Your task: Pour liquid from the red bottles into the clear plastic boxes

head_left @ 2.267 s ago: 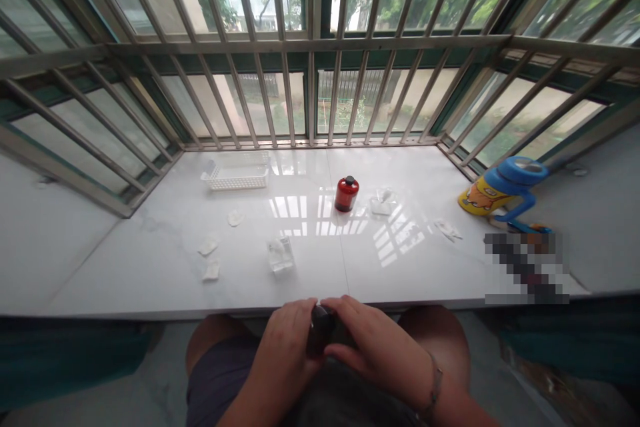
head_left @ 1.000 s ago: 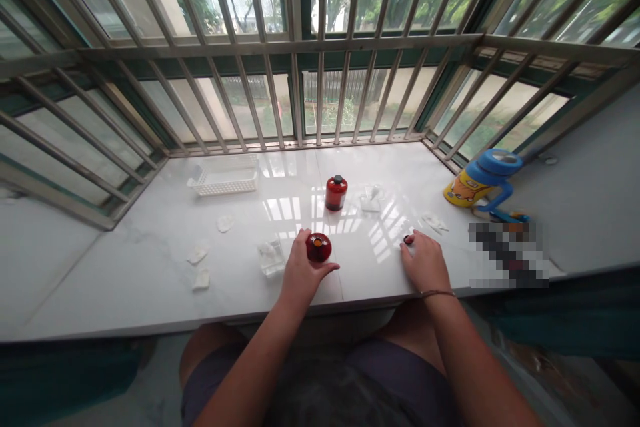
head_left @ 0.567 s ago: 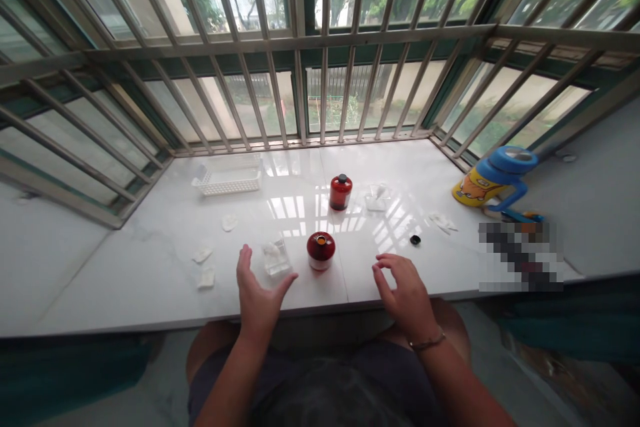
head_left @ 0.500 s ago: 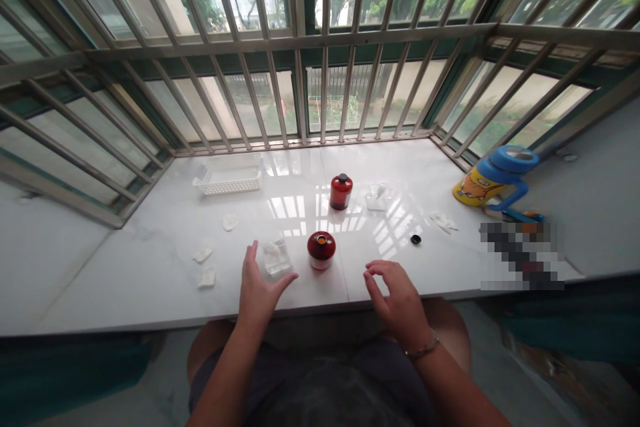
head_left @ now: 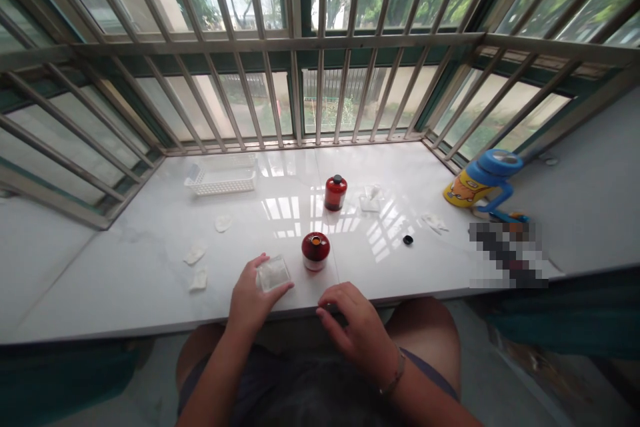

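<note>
Looking down, I make the clear box (head_left: 274, 272) my clock's centre, near the front edge of the white counter (head_left: 125, 283). My left hand (head_left: 249, 297) grips it from nine o'clock, fingers on the far side, thumb along the near one; I cannot tell whether its base is lifted. I judge it light, stiff plastic, slick and likely to crack under a hard squeeze, so a gentle pinch across opposite walls should suit. Just beside it, at two o'clock, stands an uncapped red bottle (head_left: 315, 253). My right hand (head_left: 356, 325) hangs at four, half-curled, a small gap at the fingertips, holding nothing I can see. Farther out sit a capped red bottle (head_left: 335, 195) at one and a white basket (head_left: 223, 185) at eleven
</note>
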Tool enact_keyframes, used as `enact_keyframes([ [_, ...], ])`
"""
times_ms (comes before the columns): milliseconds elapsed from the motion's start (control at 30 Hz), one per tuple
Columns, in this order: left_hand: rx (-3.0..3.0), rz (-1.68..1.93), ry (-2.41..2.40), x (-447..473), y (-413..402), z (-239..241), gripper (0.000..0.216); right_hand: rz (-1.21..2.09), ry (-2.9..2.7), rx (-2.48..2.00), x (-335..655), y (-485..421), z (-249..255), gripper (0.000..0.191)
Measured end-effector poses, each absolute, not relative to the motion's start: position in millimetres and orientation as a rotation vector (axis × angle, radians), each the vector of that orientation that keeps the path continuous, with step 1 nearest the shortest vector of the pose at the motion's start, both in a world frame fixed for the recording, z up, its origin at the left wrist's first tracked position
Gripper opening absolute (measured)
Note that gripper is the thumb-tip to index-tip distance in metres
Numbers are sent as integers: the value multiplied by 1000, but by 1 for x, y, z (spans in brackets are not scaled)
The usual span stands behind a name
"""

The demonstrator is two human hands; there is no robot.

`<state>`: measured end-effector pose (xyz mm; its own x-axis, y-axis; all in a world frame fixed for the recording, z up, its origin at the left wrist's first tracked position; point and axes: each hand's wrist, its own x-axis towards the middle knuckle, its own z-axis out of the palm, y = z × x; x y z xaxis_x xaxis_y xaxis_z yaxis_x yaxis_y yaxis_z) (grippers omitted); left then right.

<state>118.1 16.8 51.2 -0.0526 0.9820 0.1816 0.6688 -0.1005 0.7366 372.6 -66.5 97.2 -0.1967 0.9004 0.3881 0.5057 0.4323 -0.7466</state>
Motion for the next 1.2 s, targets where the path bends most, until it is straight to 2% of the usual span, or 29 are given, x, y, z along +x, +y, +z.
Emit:
enact_keyframes([
  [233,1955,871,1408,149,-54,61,59,609,-1759,-1118,356,-70,103,41],
  [400,2035,879,1264,165,-69,57,48,641,-1750,-1133,351,-71,96,38],
  [600,1945,903,1352,168,-68,63,59,675,-1707,-1261,354,-74,97,50],
  [800,1898,931,1316,172,-67,73,53,740,-1710,-1279,356,-72,95,36],
  [967,1819,908,1289,174,-67,80,45,822,-1687,-1307,358,-71,93,38],
  [1200,1674,837,1276,172,-67,80,52,873,-1697,-1272,364,-70,86,41],
])
